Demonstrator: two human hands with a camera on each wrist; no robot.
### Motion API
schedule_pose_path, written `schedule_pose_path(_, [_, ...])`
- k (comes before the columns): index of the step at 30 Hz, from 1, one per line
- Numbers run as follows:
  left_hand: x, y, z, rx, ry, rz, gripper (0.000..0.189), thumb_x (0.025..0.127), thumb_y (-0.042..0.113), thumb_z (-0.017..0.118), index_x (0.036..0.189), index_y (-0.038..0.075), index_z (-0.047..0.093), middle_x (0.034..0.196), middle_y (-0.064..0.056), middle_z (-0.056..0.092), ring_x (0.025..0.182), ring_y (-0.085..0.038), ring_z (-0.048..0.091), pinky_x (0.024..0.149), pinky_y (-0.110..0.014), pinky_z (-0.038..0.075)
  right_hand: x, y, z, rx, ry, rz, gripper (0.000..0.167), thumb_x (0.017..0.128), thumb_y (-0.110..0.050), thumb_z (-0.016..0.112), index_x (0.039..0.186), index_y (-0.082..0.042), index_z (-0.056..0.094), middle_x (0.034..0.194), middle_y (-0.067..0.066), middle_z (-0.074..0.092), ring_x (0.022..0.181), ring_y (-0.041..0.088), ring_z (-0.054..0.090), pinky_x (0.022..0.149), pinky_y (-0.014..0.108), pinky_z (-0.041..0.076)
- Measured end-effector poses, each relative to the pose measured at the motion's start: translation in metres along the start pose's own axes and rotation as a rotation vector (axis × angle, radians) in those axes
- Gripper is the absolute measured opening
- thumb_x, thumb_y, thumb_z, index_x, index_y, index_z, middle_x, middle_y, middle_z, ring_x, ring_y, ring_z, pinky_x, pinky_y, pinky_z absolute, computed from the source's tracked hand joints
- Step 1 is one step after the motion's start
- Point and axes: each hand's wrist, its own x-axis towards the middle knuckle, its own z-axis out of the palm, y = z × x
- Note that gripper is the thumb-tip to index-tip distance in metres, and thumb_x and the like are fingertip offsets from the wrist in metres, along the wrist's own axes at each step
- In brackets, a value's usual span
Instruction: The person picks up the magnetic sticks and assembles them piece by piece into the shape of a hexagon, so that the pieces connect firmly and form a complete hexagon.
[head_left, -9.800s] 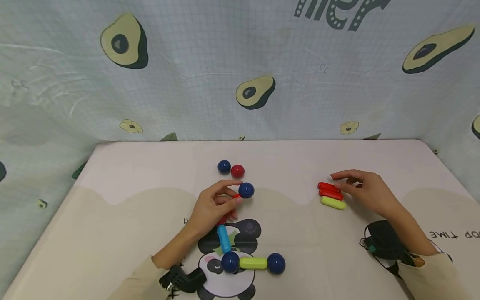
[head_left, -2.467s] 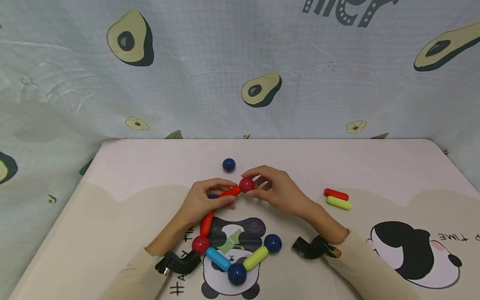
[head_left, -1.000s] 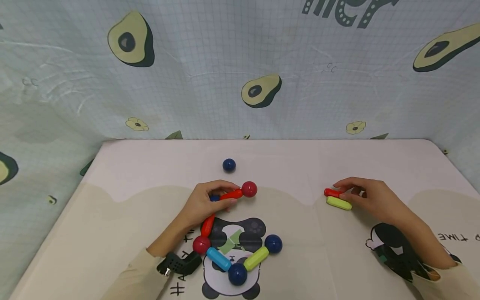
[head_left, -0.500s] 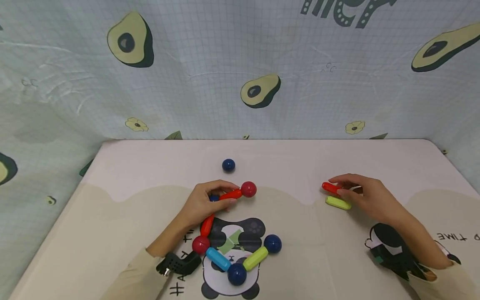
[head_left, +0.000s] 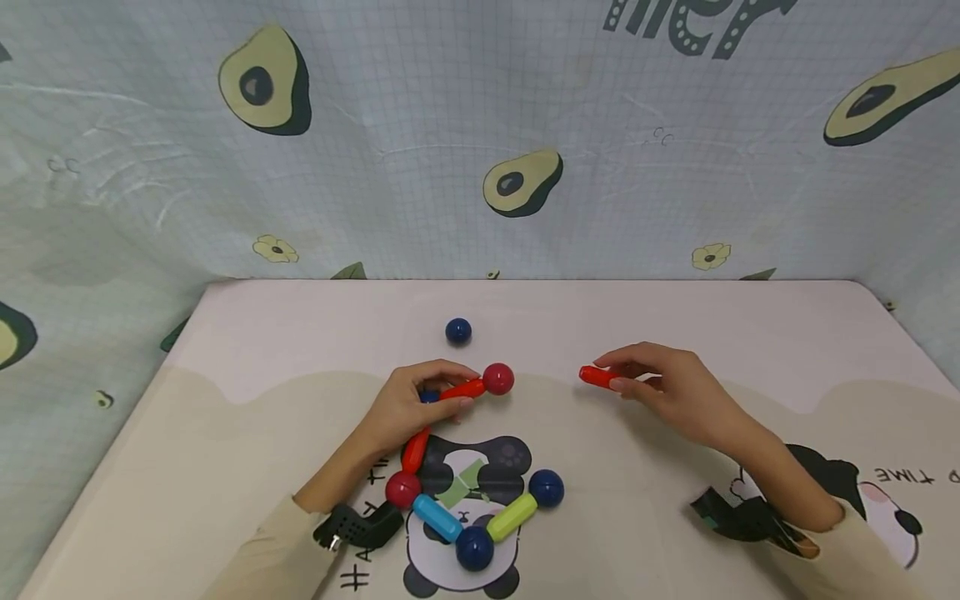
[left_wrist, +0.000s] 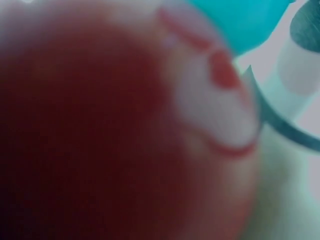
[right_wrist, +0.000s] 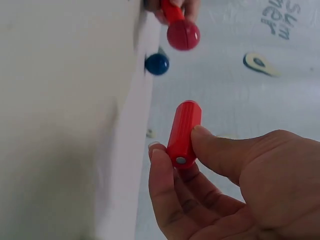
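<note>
My right hand [head_left: 675, 392] pinches a short red magnetic stick [right_wrist: 185, 132] between thumb and fingers; its near end shows a round metal disc. My left hand [head_left: 420, 400] holds the far end of a bent chain of magnetic sticks and balls, gripping about a blue ball [head_left: 429, 396] and a red stick [head_left: 465, 389] tipped with a red ball [head_left: 498, 378]. From there the chain runs through another red stick [head_left: 416, 451], a red ball [head_left: 402, 490], a light blue stick [head_left: 437, 517], a blue ball [head_left: 475, 548] and a yellow-green stick [head_left: 512, 517] to a blue end ball [head_left: 547, 487].
A loose blue ball [head_left: 458, 331] lies behind the left hand. The table mat [head_left: 600, 517] carries printed panda and dog figures. Behind the table's far edge hangs an avocado-print sheet [head_left: 375, 167]. A blurred red ball [left_wrist: 100, 125] fills much of the left wrist view.
My right hand has picked up the red stick from beside the loose yellow-green one and carried it left toward the chain; the hand now hides that yellow-green stick. The left hand stays put.
</note>
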Motion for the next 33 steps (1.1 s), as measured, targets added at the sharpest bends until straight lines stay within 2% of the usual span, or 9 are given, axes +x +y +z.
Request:
schedule_pose_path(3, [0.0,0.0,-0.001,-0.005,-0.006,-0.003,0.033,0.085,0.011,0.073,0.117,0.008,0.066,0.109,-0.008,0.065,0.077,-0.02,0.065,0.078,-0.03,0.053,0.008,-0.009,0.011,0.013,-0.031,-0.021,0.033,0.084,0.002,0.07,0.114,-0.011,0.068,0.107,0.003,0.066,0.092,0.018,0.063,0.076,0.031,0.054])
schedule_pose_path(9, [0.0,0.0,0.0,0.013,-0.017,-0.014,0.032,0.085,0.014,0.073,0.117,0.01,0.067,0.106,-0.006,0.065,0.077,-0.019,0.065,0.079,-0.03,0.052,0.02,-0.02,0.026,0.0,-0.062,-0.034,0.033,0.083,-0.002,0.073,0.114,-0.012,0.068,0.106,0.002,0.067,0.09,0.016,0.064,0.075,0.029,0.054])
schedule_pose_path(17, [0.001,0.002,-0.001,0.001,-0.021,0.0,0.031,0.086,0.015,0.072,0.116,0.01,0.066,0.103,-0.006,0.065,0.073,-0.019,0.066,0.077,-0.03,0.053,0.027,-0.031,0.033,0.045,-0.095,-0.052,0.031,0.084,-0.005,0.073,0.114,-0.01,0.067,0.104,0.002,0.067,0.087,0.013,0.065,0.077,0.029,0.054])
schedule_pose_path(24, [0.0,0.002,-0.002,-0.009,-0.034,-0.006,0.03,0.087,0.015,0.071,0.116,0.011,0.066,0.102,-0.005,0.065,0.073,-0.019,0.067,0.079,-0.031,0.053,0.033,-0.038,0.037,0.07,-0.127,-0.025,0.03,0.085,-0.006,0.072,0.115,-0.009,0.066,0.098,0.001,0.066,0.078,0.009,0.065,0.07,0.023,0.053])
schedule_pose_path(28, [0.002,0.008,-0.01,0.032,-0.115,-0.017,0.033,0.089,0.017,0.069,0.12,0.011,0.063,0.103,-0.006,0.065,0.08,-0.02,0.066,0.081,-0.034,0.051,0.036,-0.039,0.039,0.087,-0.13,-0.029,0.028,0.086,-0.006,0.071,0.113,-0.007,0.067,0.095,0.0,0.066,0.076,0.008,0.065,0.07,0.025,0.054])
schedule_pose_path(33, [0.002,0.021,-0.028,0.091,-0.286,-0.044,0.05,0.09,0.018,0.067,0.136,0.01,0.049,0.114,-0.007,0.061,0.101,-0.022,0.061,0.093,-0.041,0.046,0.043,-0.04,0.043,0.111,-0.134,-0.022,0.026,0.086,-0.008,0.071,0.113,-0.009,0.068,0.095,-0.001,0.066,0.078,0.008,0.065,0.072,0.024,0.054])
